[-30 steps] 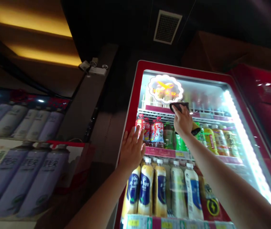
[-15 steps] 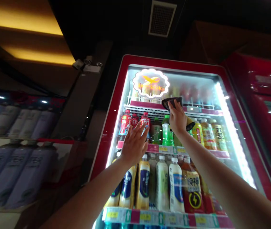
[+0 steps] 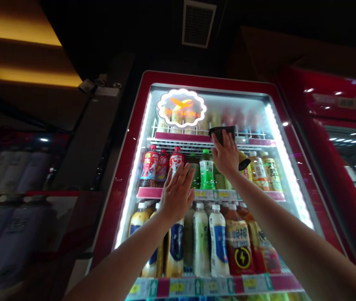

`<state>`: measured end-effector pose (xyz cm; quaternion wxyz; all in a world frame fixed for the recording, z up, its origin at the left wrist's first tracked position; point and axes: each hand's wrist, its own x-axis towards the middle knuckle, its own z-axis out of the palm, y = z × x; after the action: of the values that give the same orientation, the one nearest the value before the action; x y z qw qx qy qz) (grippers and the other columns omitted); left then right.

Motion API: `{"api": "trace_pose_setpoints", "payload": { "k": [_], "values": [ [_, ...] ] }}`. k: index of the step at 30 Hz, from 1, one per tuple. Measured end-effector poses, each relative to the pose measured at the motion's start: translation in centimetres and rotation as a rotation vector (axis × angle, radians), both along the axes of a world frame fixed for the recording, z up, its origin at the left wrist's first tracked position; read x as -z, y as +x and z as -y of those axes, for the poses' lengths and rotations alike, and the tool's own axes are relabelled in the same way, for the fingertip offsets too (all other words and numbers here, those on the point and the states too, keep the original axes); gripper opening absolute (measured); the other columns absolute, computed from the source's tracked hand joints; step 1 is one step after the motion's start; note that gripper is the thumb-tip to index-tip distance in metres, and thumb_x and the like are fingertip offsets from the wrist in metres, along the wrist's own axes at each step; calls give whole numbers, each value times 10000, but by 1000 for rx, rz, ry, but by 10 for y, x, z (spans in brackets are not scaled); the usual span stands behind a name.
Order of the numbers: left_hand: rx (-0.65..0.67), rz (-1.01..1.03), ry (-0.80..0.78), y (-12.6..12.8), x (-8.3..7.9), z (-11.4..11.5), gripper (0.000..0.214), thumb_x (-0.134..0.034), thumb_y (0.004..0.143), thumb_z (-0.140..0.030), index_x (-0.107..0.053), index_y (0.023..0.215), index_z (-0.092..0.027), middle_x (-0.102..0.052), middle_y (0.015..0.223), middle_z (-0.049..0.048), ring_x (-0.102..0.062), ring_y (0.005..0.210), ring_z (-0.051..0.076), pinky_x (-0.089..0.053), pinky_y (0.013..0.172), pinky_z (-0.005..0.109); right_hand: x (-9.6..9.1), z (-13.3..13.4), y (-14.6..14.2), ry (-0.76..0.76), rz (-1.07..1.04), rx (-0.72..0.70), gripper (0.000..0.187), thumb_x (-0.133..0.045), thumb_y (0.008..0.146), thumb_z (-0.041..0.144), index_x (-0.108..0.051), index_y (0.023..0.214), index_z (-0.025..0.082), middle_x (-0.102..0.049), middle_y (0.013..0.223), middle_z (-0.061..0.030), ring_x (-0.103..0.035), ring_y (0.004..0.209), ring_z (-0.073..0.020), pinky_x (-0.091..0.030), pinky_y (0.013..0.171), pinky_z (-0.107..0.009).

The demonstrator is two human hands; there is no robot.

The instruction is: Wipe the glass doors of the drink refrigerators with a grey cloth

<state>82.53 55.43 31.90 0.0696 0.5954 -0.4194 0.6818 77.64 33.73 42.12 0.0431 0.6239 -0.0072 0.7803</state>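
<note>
A tall drinks fridge with a red frame (image 3: 207,78) and a glass door fills the middle of the view. My right hand (image 3: 226,154) is pressed on a black and yellow cloth (image 3: 223,133) against the upper glass, right of the lit round sign (image 3: 181,108). Part of the cloth sticks out at the right of the palm. Lower and to the left, my left hand (image 3: 177,196) is raised flat at the glass with its fingers stretched out and nothing in it. Whether its palm touches the pane is hidden.
Behind the glass stand rows of bottles, among them a green-labelled bottle (image 3: 207,174) and a white bottle (image 3: 218,242). Another red fridge (image 3: 325,108) is at the right. Shelves of large pale bottles (image 3: 8,234) stand at the left. A vent (image 3: 199,23) is overhead.
The fridge has shifted left in the view. Against the glass, both hands have moved a little to the right, the cloth going along under the right hand.
</note>
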Motion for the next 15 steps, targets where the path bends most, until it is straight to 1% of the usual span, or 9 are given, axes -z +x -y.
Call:
{"api": "trace_pose_setpoints", "payload": {
  "k": [1,3,5,6,8,10,11,13,15],
  "values": [
    [-2,10,10,-1,-2,5,680,-475,963,-228,-253,1605,-191,-341,1660,112,-228,1569,263,-249,1273,549,1,-4,1,-66,-36,9,545,-454,983,269,-479,1525,318,-393,1633,-55,-309,1523,-341,-382,1175,-593],
    [0,32,21,-4,-10,17,676,-476,965,-233,-260,1604,-195,-347,1658,105,-227,1569,265,-233,1279,547,-3,-6,0,-168,-105,14,537,-448,983,242,-498,1509,341,-407,1625,-32,-326,1518,-314,-385,1184,-562],
    [4,45,22,-8,-19,30,651,-466,975,-240,-278,1597,-196,-354,1656,99,-222,1570,264,-217,1285,544,-12,6,-5,-191,-134,15,537,-436,982,215,-514,1496,347,-429,1612,-27,-354,1504,-298,-392,1185,-545],
    [6,49,25,-10,-22,35,638,-461,981,-244,-286,1592,-195,-356,1655,99,-219,1571,264,-212,1287,545,-15,17,-9,-170,-127,15,536,-430,981,209,-520,1492,344,-438,1605,-31,-366,1498,-300,-396,1183,-547],
    [12,53,34,-12,-24,43,626,-459,988,-252,-290,1587,-196,-357,1654,98,-218,1571,265,-214,1286,548,-15,41,-18,-68,-71,8,530,-412,985,212,-528,1488,328,-450,1593,-49,-384,1483,-320,-409,1169,-570],
    [20,50,34,-11,-23,47,627,-462,989,-257,-282,1588,-210,-358,1653,94,-224,1569,265,-227,1281,550,-8,58,-23,71,0,-2,529,-389,989,219,-524,1494,300,-452,1586,-79,-407,1462,-343,-432,1142,-591],
    [21,47,31,-9,-22,48,629,-462,990,-259,-276,1589,-220,-360,1652,90,-229,1568,266,-228,1279,556,-2,61,-24,119,15,-1,529,-381,991,223,-520,1498,284,-447,1587,-93,-411,1457,-351,-438,1133,-594],
    [18,42,30,-7,-23,54,629,-461,989,-259,-275,1589,-231,-368,1649,90,-243,1563,270,-216,1278,571,7,59,-24,122,-11,19,529,-373,997,224,-514,1505,261,-430,1597,-105,-396,1466,-349,-429,1146,-575],
    [13,41,32,-7,-28,64,637,-465,982,-253,-277,1591,-228,-373,1646,94,-254,1560,270,-200,1280,577,9,53,-22,33,-79,45,532,-378,998,216,-505,1512,269,-417,1609,-86,-365,1489,-326,-398,1182,-538]
  ]
}}
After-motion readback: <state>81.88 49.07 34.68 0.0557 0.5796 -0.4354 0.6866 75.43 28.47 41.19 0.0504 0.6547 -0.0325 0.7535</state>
